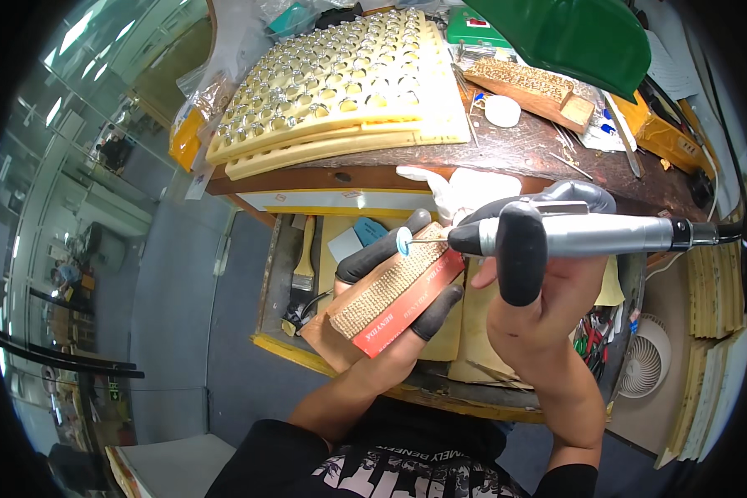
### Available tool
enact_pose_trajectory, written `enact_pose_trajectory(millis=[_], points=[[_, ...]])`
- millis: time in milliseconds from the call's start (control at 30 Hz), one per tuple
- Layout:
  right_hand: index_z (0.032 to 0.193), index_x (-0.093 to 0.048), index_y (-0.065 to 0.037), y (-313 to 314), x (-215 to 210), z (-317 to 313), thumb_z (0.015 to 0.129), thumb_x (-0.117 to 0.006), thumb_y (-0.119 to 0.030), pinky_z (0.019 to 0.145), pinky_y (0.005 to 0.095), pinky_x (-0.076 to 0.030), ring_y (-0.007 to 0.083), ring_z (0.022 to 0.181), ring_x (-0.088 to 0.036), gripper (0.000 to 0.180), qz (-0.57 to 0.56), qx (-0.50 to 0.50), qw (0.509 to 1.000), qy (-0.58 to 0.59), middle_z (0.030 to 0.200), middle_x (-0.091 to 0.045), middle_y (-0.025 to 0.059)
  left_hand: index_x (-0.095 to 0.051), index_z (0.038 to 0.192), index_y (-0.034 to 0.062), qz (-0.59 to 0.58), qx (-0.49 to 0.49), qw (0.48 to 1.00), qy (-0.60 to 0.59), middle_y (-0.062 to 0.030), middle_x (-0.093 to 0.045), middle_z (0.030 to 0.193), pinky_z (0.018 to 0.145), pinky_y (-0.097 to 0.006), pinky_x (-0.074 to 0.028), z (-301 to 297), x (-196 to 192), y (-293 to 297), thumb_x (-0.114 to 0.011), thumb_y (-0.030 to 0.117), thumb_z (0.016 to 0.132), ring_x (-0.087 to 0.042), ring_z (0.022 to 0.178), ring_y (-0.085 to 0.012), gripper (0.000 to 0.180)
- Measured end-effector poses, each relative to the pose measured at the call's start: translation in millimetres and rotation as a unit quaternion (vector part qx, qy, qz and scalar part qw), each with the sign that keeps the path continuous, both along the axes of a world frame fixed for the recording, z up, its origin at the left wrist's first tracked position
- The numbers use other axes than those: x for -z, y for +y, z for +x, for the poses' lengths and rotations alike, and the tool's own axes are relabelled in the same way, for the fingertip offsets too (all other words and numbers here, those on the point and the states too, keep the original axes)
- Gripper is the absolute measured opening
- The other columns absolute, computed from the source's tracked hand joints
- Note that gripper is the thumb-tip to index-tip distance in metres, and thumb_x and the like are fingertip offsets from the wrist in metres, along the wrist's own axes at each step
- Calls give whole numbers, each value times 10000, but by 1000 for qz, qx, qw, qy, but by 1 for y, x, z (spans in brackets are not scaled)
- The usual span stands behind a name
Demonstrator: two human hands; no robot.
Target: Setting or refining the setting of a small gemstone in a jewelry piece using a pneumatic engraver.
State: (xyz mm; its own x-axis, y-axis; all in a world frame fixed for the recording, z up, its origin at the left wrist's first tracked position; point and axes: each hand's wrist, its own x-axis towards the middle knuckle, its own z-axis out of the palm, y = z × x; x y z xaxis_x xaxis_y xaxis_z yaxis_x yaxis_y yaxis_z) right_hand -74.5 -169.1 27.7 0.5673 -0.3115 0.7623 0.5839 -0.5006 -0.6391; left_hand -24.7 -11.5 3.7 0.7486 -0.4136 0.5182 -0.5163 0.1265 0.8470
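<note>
My left hand [398,353] grips a wooden block [324,336] from below, black finger covers on its fingers. Rows of small gold-coloured pieces [378,292] cover the block's top, and a red printed strip [408,307] runs along one side. In my right hand [527,303] is a silver rotary handpiece [606,235], lying level with its cable leaving to the right. Its thin shank ends in a small pale blue disc [403,241] over the block's far end; whether it touches the pieces I cannot tell. Black covers also sheathe my right fingers.
Beyond, a cream tray [448,116] carries many silver rings on the bench. Another wooden block [523,87], a round white piece [502,111] and a green shade [568,41] are right of it. Below, an open drawer [286,349] holds a brush [305,257]. A fan [646,357] stands right.
</note>
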Motion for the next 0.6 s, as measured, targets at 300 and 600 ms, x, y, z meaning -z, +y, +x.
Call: enact_pose_trajectory(millis=[300, 600], points=[[1170, -392, 31, 4, -3, 2, 1000, -546, -180, 529, 211, -490, 86, 636, -601, 312, -45, 34, 998, 12, 919, -591, 94, -598, 1206, -19, 8, -57, 997, 52, -122, -616, 1212, 977, -348, -454, -8, 3, -1, -825, 101, 756, -600, 1117, -199, 518], [1124, -452, 46, -4, -4, 3, 1007, -496, -145, 569, 240, -514, 122, 610, -627, 228, -2, 21, 997, -71, 834, -648, 116, -601, 1258, -32, 5, -12, 999, 29, -143, -620, 1291, 989, -300, -469, -6, -7, -1, -779, 14, 805, -607, 1157, -180, 489]])
